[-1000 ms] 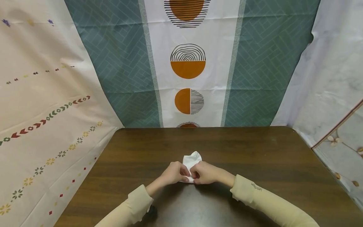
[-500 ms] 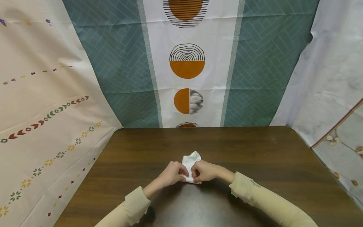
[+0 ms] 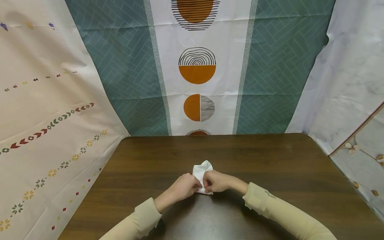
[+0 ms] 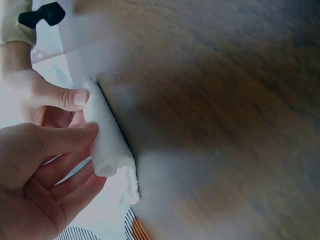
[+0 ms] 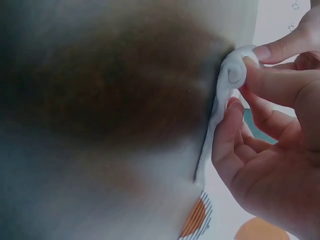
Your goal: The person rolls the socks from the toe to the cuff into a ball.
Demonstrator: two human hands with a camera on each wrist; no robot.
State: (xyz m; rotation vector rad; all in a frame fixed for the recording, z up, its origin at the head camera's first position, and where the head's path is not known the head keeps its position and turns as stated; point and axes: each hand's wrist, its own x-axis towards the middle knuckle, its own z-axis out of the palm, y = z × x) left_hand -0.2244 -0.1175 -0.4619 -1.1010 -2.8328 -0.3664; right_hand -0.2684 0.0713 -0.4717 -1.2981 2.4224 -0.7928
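Note:
A small white cloth (image 3: 200, 170) lies at the middle of the table, its near end rolled up and its far part flat. In the right wrist view the roll's end (image 5: 233, 75) shows as a spiral, with the flat layer (image 5: 210, 137) trailing from it. My left hand (image 3: 183, 187) pinches the left end of the roll, its thumb on top in the left wrist view. At the other end, my right hand (image 3: 218, 181) pinches the roll between thumb and curled fingers. Some fingertips are hidden behind the cloth.
The dark wooden table (image 3: 255, 156) extends around both hands. A patterned curtain (image 3: 198, 73) hangs behind its far edge, with further hanging fabric (image 3: 45, 116) at the left and a pale sheet (image 3: 348, 83) at the right.
My left hand has turned and its fingers have drawn closer together at the roll's left end. My right hand shifted slightly to the right along the roll. The cloth stays in place.

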